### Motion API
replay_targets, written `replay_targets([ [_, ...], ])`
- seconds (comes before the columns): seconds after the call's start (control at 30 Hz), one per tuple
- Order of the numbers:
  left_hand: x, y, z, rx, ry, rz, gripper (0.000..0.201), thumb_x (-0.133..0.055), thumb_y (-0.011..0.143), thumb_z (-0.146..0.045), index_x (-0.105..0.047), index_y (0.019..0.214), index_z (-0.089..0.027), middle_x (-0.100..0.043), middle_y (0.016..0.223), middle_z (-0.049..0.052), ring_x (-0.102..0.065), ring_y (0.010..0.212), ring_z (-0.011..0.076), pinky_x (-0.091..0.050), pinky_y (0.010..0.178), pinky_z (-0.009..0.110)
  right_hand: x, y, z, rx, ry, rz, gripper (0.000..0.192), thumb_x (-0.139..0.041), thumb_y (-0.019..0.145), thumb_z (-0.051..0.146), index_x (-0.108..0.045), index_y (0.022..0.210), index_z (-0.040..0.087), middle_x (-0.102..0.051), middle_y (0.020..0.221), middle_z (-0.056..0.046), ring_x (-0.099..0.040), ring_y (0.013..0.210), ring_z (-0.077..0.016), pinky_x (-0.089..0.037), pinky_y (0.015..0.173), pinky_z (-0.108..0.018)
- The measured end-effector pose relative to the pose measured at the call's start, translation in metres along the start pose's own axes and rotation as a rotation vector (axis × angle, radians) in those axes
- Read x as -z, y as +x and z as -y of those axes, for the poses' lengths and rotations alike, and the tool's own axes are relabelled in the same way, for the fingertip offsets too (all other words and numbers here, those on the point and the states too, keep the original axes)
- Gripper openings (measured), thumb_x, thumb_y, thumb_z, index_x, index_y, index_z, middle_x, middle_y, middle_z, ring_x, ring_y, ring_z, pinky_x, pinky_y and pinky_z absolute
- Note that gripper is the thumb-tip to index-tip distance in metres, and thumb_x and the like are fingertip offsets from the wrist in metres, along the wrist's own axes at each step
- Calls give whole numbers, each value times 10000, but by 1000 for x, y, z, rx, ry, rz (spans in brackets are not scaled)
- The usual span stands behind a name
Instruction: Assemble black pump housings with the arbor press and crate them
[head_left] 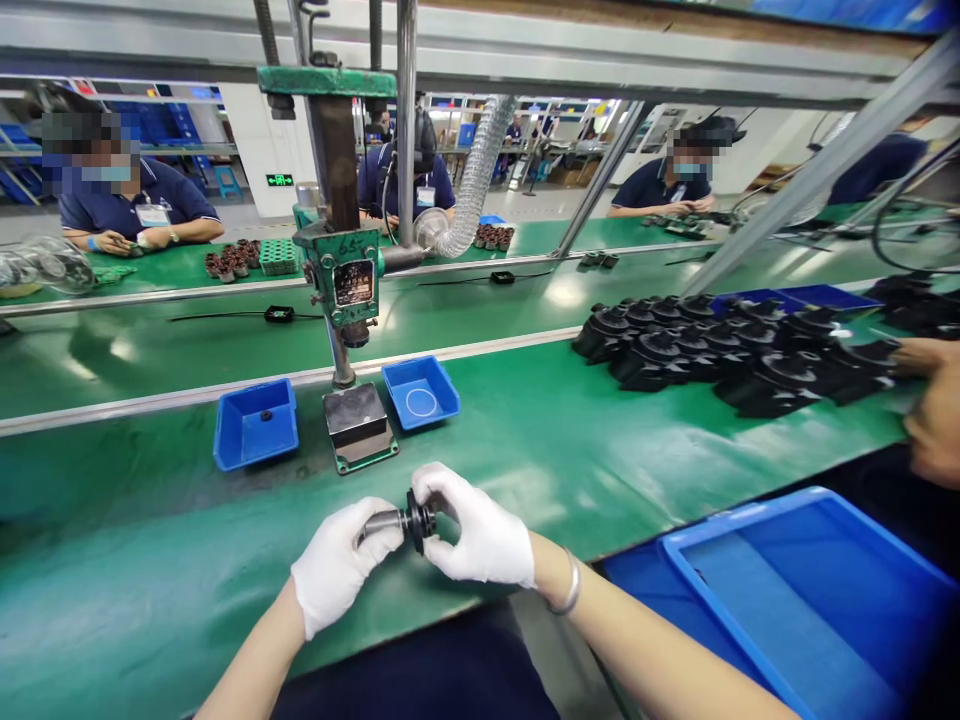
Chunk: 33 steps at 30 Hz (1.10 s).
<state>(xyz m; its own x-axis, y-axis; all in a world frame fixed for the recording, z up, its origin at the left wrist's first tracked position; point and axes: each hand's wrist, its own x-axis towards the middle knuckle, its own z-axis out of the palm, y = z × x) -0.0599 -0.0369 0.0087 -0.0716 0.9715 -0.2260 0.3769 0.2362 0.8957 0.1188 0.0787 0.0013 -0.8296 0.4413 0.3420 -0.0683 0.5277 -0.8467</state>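
My left hand, in a white glove, is closed around a grey metal shaft held slightly above the green bench. On the shaft's right end is a black round flanged part. My right hand, also gloved, pinches that part between thumb and fingers from the right. Just beyond my hands stands a green bench press with a metal block on its base. A small dark ring lies in the left blue bin. The right blue bin contains a thin white ring.
Many black molded housings stand on the right of the bench. A large blue crate is at the lower right. Beside it, a neighbour's hand reaches toward the housings. Co-workers sit across the line.
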Motion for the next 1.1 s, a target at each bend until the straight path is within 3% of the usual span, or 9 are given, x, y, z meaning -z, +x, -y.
replay_targets([
  [0.3, 16, 4, -2, -33, 190, -29, 293, -481, 915, -473, -592, 1016, -221, -655, 918, 15, -592, 835, 192, -441, 768, 299, -5, 25, 0, 31, -2, -45, 348, -508, 558, 47, -429, 849, 219, -463, 916, -4, -450, 775, -140, -424, 693, -271],
  [0.4, 23, 6, -1, 15, 267, -42, 315, -541, 877, -442, -586, 1104, -230, -684, 1007, 45, -629, 898, 232, -467, 802, 339, -10, 35, -6, -41, 11, -64, 324, -505, 536, 65, -442, 817, 213, -470, 859, 11, -436, 734, -134, -410, 665, -273],
  [0.57, 38, 3, 6, -87, 616, -340, 604, -628, 751, -251, -484, 1333, -173, -601, 1280, 165, -594, 1132, 340, -447, 961, 443, -18, 50, -23, -355, 533, -34, 333, -560, 587, 148, -398, 867, 231, -425, 740, 60, -408, 589, -93, -425, 517, -231],
  [0.7, 34, 5, 0, -219, 907, -523, 582, -599, 744, -190, -514, 1316, -134, -572, 1310, 210, -512, 1233, 380, -328, 1079, 522, -28, 60, -30, -404, 805, -10, 367, -619, 620, 207, -362, 880, 241, -432, 748, 65, -457, 586, -99, -495, 493, -250],
  [0.77, 27, 12, -8, -158, 1011, -431, 453, -556, 757, -150, -604, 1207, -119, -623, 1213, 224, -511, 1223, 399, -275, 1091, 558, -37, 64, -29, -414, 706, 15, 353, -589, 615, 172, -365, 880, 239, -424, 706, 75, -436, 554, -91, -453, 480, -230],
  [0.83, 22, 22, -13, -21, 1044, -289, 313, -487, 785, -122, -680, 1031, -104, -681, 1019, 233, -600, 1071, 398, -367, 983, 556, -45, 66, -24, -355, 447, -7, 332, -547, 588, 119, -381, 853, 230, -418, 691, 69, -416, 567, -94, -410, 513, -231],
  [0.93, 26, 32, -11, 106, 1010, -194, 224, -482, 807, -161, -706, 807, -148, -704, 775, 173, -663, 741, 327, -453, 703, 424, -49, 64, -14, -86, -2, -35, 319, -518, 546, 68, -412, 807, 219, -454, 796, 18, -439, 681, -130, -404, 611, -273],
  [1.03, 51, 28, 0, 149, 980, -175, 147, -631, 739, -299, -665, 625, -212, -689, 648, 82, -641, 628, 261, -389, 571, 320, -38, 61, -9, 131, -172, 7, 325, -544, 553, 74, -438, 823, 221, -473, 940, -30, -472, 767, -168, -424, 671, -311],
  [1.1, 78, 21, 6, 230, 995, -264, 244, -600, 779, -358, -630, 582, -216, -666, 616, 61, -624, 614, 232, -359, 560, 299, -27, 62, -11, 131, -76, -69, 327, -554, 567, 71, -425, 826, 225, -467, 946, -34, -477, 794, -178, -437, 707, -327],
])
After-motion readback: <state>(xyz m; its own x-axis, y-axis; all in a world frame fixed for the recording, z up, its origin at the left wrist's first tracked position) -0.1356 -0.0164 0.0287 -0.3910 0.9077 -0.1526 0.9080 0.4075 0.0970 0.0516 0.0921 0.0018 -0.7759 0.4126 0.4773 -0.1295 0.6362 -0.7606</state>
